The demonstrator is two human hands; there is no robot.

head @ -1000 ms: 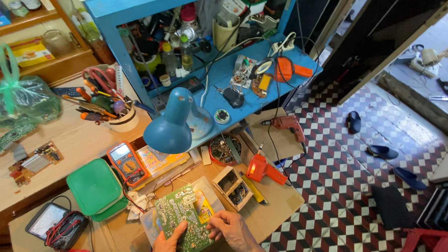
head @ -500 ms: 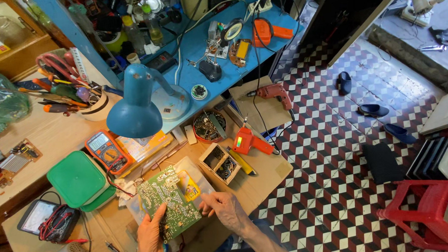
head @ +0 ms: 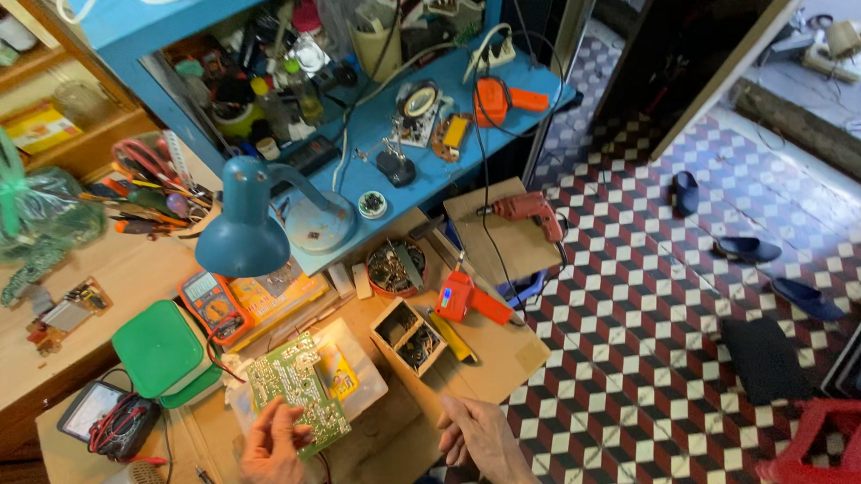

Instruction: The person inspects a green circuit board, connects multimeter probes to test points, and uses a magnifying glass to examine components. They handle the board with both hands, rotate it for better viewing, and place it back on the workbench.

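A green circuit board (head: 297, 390) is tilted up over a clear plastic box (head: 359, 388) at the near edge of the wooden bench. My left hand (head: 271, 457) grips the board at its lower edge. My right hand (head: 480, 441) hovers to the right of it, fingers apart, holding nothing, just below a small wooden parts box (head: 410, 333).
A teal desk lamp (head: 244, 234) bends over the bench. Near it lie an orange multimeter (head: 213, 302), a green box (head: 162, 352), an orange tool (head: 466, 298) and a red drill (head: 525, 210). A cluttered blue shelf (head: 466, 160) stands behind. Checkered floor with sandals (head: 746, 250) lies right.
My right hand has come off the circuit board and moved right, now open. The left hand alone holds the board, which is tipped up more. The view shifted.
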